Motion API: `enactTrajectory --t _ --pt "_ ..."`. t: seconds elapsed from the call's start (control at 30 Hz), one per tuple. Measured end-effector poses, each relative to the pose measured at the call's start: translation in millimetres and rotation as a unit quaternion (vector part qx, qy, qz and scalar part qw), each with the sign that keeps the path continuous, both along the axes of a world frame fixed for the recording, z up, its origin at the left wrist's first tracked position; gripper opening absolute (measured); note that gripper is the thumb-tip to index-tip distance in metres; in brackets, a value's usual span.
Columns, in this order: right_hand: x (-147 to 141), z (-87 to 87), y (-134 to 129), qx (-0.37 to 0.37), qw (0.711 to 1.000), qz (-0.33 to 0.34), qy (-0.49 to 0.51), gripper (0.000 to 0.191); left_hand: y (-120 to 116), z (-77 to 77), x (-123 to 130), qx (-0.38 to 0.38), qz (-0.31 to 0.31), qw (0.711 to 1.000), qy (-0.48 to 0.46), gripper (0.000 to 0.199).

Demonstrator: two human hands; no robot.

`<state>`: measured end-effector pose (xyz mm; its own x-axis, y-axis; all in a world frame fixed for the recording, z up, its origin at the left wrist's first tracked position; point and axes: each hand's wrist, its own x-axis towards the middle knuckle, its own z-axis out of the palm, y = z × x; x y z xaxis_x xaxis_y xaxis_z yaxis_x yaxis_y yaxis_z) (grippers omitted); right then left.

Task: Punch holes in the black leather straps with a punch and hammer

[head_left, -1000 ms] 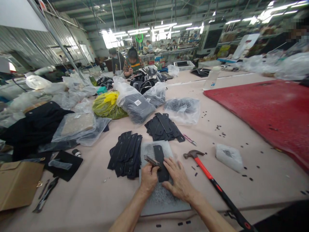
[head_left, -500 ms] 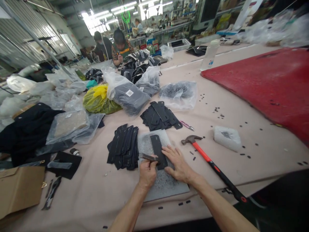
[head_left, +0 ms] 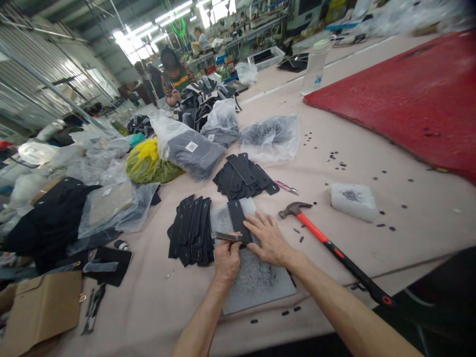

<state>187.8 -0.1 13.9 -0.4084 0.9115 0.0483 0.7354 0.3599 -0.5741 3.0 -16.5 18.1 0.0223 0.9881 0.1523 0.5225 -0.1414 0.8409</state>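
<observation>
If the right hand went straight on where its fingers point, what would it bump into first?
Most likely the black strip: the right hand seems to touch its edge, though depth is hard to judge.

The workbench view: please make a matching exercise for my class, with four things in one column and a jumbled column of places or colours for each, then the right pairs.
Things:
1. Hammer
2. Slim tool
3. Snips
4. Block

Places or colours:
A. White, with a dark patch on top
B. Beside the pile of black strips beyond the grey board
C. Red-and-black handle
D. Held in the left hand

Right pairs: 1-C, 2-D, 3-B, 4-A.
</observation>
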Motion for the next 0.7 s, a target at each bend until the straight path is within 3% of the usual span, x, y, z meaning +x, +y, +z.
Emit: enactTrajectory --t 0.17,0.7 --pt "3 -6.1 17 -0.007 1.000 0.020 0.011 0.071 12 3.1 -2 -0.012 0.024 1.000 -0.012 0.022" --pt "4 -9.9 18 -0.014 1.000 0.008 0.021 0.073 17 -2.4 1 -0.012 0.001 1.000 -0.012 0.020"
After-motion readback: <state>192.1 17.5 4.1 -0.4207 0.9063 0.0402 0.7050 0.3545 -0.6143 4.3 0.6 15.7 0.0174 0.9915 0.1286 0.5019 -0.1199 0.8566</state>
